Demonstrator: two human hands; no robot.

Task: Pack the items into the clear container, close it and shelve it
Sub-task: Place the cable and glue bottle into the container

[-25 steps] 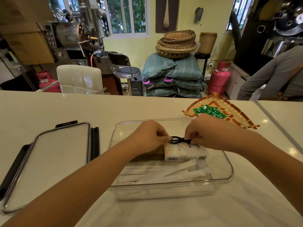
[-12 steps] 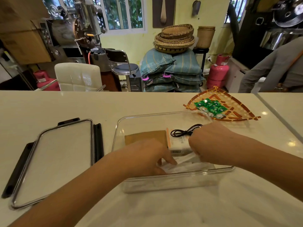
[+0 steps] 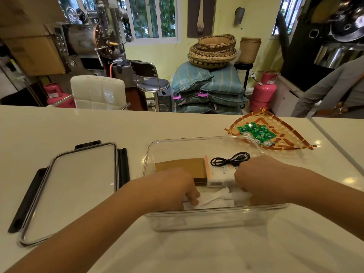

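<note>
The clear container [image 3: 204, 142] sits open on the white counter [image 3: 78, 125], right in front of the person. Inside it, a flat brown cardboard piece [image 3: 181, 167] lies at the middle, a white packet [image 3: 220, 176] with an orange edge lies touching its right side, and a coiled black cable [image 3: 230, 159] rests on top of the packet. Along the near wall of the container lie white paper-wrapped sachets [image 3: 214, 198]. Both hands reach down into the near part of the container. The left hand [image 3: 173, 186] has its fingers [image 3: 193, 198] curled down onto the sachets, touching them; whether they actually grip one cannot be told. The right hand [image 3: 260, 180] is bunched over the sachets at the packet's right end, its fingers hidden beneath the knuckles, so what it holds cannot be told. Left of the container, well apart, the lid [image 3: 78, 186] lies flat on the counter, its black latches folded out. Beyond the container's far right corner stands a woven fan-shaped tray [image 3: 291, 134] holding green wrapped sweets [image 3: 256, 132]. Past the counter a white padded chair [image 3: 98, 91] faces it.
</note>
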